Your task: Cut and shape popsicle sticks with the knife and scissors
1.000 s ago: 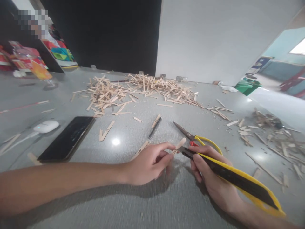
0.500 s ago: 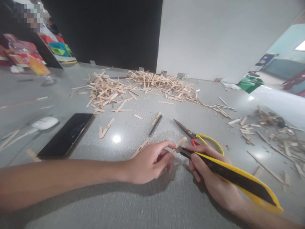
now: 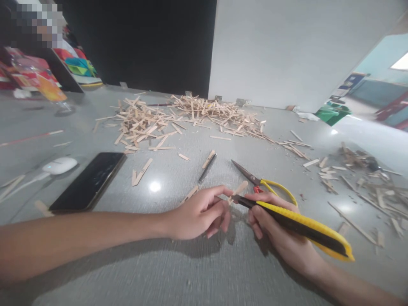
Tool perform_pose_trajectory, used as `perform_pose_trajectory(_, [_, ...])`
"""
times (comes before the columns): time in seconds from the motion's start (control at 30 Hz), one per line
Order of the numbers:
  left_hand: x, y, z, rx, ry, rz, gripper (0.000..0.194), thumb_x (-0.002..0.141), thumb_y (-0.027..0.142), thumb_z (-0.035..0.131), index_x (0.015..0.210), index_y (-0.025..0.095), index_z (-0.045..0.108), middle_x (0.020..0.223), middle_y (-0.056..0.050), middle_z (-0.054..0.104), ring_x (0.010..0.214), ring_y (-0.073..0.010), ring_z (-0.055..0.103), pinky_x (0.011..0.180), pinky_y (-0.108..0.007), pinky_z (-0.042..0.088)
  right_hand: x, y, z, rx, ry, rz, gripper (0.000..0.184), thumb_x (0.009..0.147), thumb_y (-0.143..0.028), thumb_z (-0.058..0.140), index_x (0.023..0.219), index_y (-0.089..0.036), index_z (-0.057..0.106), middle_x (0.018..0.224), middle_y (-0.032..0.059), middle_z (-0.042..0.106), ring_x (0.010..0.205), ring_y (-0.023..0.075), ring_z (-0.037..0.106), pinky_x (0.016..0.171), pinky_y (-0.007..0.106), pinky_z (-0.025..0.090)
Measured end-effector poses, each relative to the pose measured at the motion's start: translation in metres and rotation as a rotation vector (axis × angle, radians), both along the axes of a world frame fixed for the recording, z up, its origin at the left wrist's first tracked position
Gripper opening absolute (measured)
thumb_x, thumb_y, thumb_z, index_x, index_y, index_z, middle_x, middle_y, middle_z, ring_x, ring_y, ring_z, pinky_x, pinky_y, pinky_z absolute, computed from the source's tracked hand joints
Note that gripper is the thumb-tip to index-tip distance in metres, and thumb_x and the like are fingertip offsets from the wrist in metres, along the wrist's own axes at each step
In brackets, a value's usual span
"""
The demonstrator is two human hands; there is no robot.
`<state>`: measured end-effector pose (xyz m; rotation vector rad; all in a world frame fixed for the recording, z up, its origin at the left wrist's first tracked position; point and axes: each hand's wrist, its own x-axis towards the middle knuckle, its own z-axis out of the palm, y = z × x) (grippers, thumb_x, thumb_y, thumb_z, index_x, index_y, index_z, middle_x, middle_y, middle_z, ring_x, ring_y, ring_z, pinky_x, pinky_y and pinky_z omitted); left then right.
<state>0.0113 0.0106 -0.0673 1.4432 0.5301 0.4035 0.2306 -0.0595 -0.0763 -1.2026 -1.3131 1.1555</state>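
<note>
My left hand point(image 3: 204, 212) pinches a small popsicle stick point(image 3: 240, 188) above the grey table, its fingers curled at the stick's lower end. A yellow and black utility knife point(image 3: 296, 223) lies in my right hand point(image 3: 270, 221), which is closed around its front part. The knife's tip meets the stick close to my left fingertips; the exact contact of the blade is too small to make out. Just beyond the right hand rest scissors point(image 3: 247, 171) with yellow handles. A cut stick piece point(image 3: 208, 158) lies beside a dark pen-like tool point(image 3: 207, 168) ahead of my left hand.
Heaps of wooden sticks point(image 3: 143, 121) lie along the back, before a black and white partition point(image 3: 270, 51). Scraps point(image 3: 382, 195) are scattered at right. On the left are a black phone point(image 3: 91, 180), a white device with a cable point(image 3: 60, 165) and a bottle point(image 3: 51, 87).
The knife's rear end has swung up and to the left, with its tip still at the stick. The left hand holds nearly the same place.
</note>
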Motion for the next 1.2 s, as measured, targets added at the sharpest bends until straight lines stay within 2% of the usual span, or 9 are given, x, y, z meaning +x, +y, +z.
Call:
perform_pose_trajectory(0.23, [0.000, -0.002, -0.001, 0.014, 0.004, 0.006, 0.023, 0.111, 0.035, 0.037, 0.120, 0.019, 0.051, 0.071, 0.004, 0.060, 0.046, -0.0074, 0.046, 0.046, -0.019, 0.039, 0.001, -0.002, -0.002, 0.029, -0.004, 0.031, 0.022, 0.098, -0.042, 0.071, 0.112, -0.026, 0.076, 0.060, -0.0014, 0.065, 0.049, 0.0114, 0.056, 0.042, 0.018, 0.043])
perform_pose_trajectory(0.33, [-0.001, -0.002, 0.000, 0.025, 0.006, 0.015, 0.025, 0.111, 0.038, 0.038, 0.127, 0.021, 0.048, 0.071, 0.005, 0.059, 0.046, -0.0078, 0.046, 0.045, -0.019, 0.038, 0.002, -0.002, -0.008, 0.093, 0.044, -0.046, 0.027, 0.102, -0.046, 0.062, 0.121, -0.030, 0.071, 0.072, -0.0005, 0.068, 0.051, 0.0131, 0.060, 0.042, 0.022, 0.048])
perform_pose_trajectory(0.43, [-0.002, -0.002, 0.002, 0.040, 0.013, 0.033, 0.022, 0.111, 0.039, 0.039, 0.127, 0.023, 0.042, 0.071, 0.006, 0.059, 0.047, -0.0078, 0.046, 0.046, -0.018, 0.039, -0.001, -0.001, -0.010, 0.135, 0.064, -0.189, 0.031, 0.107, -0.048, 0.051, 0.131, -0.032, 0.064, 0.074, -0.0020, 0.066, 0.050, 0.0115, 0.059, 0.043, 0.021, 0.050])
perform_pose_trajectory(0.53, [-0.002, -0.004, 0.003, 0.069, 0.031, 0.033, 0.018, 0.111, 0.039, 0.039, 0.121, 0.024, 0.042, 0.070, 0.006, 0.060, 0.047, -0.0072, 0.045, 0.046, -0.017, 0.039, -0.007, 0.002, -0.006, 0.122, 0.034, -0.261, 0.028, 0.105, -0.044, 0.057, 0.126, -0.029, 0.066, 0.073, -0.0021, 0.066, 0.046, 0.0114, 0.059, 0.036, 0.019, 0.047])
perform_pose_trajectory(0.67, [-0.001, -0.006, 0.001, 0.141, 0.070, 0.007, 0.022, 0.111, 0.040, 0.038, 0.118, 0.022, 0.049, 0.069, 0.004, 0.063, 0.045, -0.0076, 0.045, 0.044, -0.017, 0.038, -0.012, 0.004, 0.000, 0.121, -0.035, -0.215, 0.020, 0.101, -0.040, 0.065, 0.116, -0.027, 0.071, 0.058, -0.0043, 0.064, 0.043, 0.0121, 0.059, 0.038, 0.019, 0.049])
perform_pose_trajectory(0.77, [-0.001, -0.007, 0.000, 0.251, 0.105, 0.024, 0.025, 0.111, 0.038, 0.040, 0.120, 0.021, 0.054, 0.077, 0.000, 0.069, 0.048, -0.0078, 0.049, 0.047, -0.019, 0.040, -0.012, 0.003, 0.000, 0.125, -0.075, -0.189, 0.016, 0.101, -0.036, 0.065, 0.114, -0.028, 0.072, 0.052, -0.0059, 0.063, 0.043, 0.0117, 0.058, 0.042, 0.018, 0.050])
perform_pose_trajectory(0.9, [-0.003, -0.008, -0.001, 0.446, 0.125, 0.064, 0.023, 0.108, 0.030, 0.047, 0.124, 0.022, 0.062, 0.097, -0.005, 0.076, 0.073, -0.0126, 0.066, 0.066, -0.023, 0.049, -0.011, 0.003, -0.001, 0.129, -0.090, -0.177, 0.017, 0.101, -0.037, 0.064, 0.113, -0.028, 0.071, 0.052, -0.0061, 0.063, 0.042, 0.0118, 0.058, 0.041, 0.017, 0.048])
perform_pose_trajectory(0.97, [-0.003, -0.008, -0.001, 0.518, 0.126, 0.065, 0.024, 0.107, 0.026, 0.047, 0.122, 0.022, 0.065, 0.100, -0.005, 0.076, 0.081, -0.0143, 0.068, 0.072, -0.024, 0.049, -0.011, 0.004, -0.002, 0.125, -0.098, -0.165, 0.017, 0.101, -0.037, 0.064, 0.114, -0.028, 0.071, 0.052, -0.0060, 0.064, 0.042, 0.0112, 0.058, 0.041, 0.017, 0.048])
perform_pose_trajectory(1.2, [-0.004, -0.010, -0.001, 0.631, 0.168, 0.082, 0.017, 0.107, 0.022, 0.046, 0.112, 0.020, 0.062, 0.084, 0.000, 0.071, 0.063, -0.0108, 0.058, 0.061, -0.022, 0.043, -0.011, 0.003, -0.002, 0.119, -0.100, -0.140, 0.019, 0.102, -0.039, 0.063, 0.114, -0.027, 0.070, 0.052, -0.0063, 0.063, 0.041, 0.0103, 0.057, 0.040, 0.016, 0.048])
